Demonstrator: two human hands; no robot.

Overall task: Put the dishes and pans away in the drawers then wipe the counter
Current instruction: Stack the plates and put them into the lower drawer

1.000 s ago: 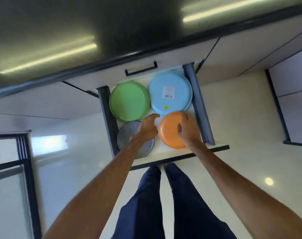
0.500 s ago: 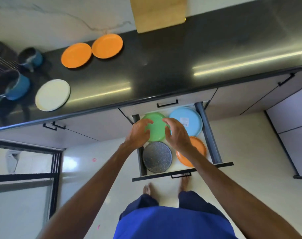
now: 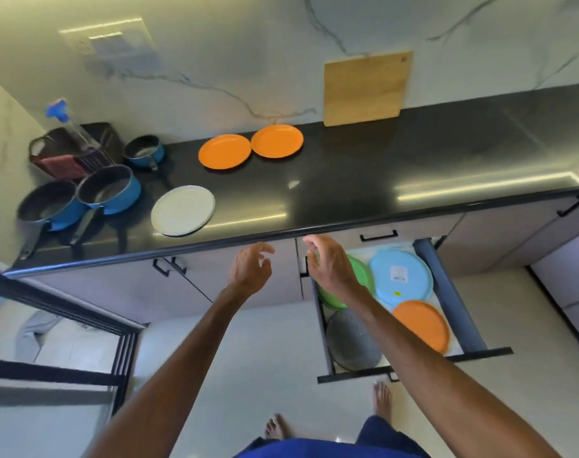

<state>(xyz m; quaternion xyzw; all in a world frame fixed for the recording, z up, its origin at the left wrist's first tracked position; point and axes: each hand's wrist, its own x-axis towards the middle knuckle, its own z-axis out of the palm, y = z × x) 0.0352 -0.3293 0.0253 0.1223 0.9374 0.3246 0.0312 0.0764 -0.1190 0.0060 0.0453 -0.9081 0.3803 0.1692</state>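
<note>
Left hand [image 3: 250,271], right hand [image 3: 329,267] held empty, fingers relaxed, apart, near counter [image 3: 347,180] edge. White plate [image 3: 182,209] seen far-left, untouched. Open drawer [image 3: 448,292] located under right hand.

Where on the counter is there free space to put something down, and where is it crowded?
Free: the dark counter right of the orange plates, below the cutting board. Crowded: the left end, with blue pans and white plate.

Black counter [image 3: 364,166]; two orange plates [image 3: 224,151] [image 3: 276,141], one white plate [image 3: 182,210]. Blue pans [image 3: 109,190]. Drawer [image 3: 446,292]: green [image 3: 364,276], light blue [image 3: 401,276], orange [image 3: 420,325], speckled grey [image 3: 352,342] plates. Veined white marble wall [image 3: 248,61].
</note>
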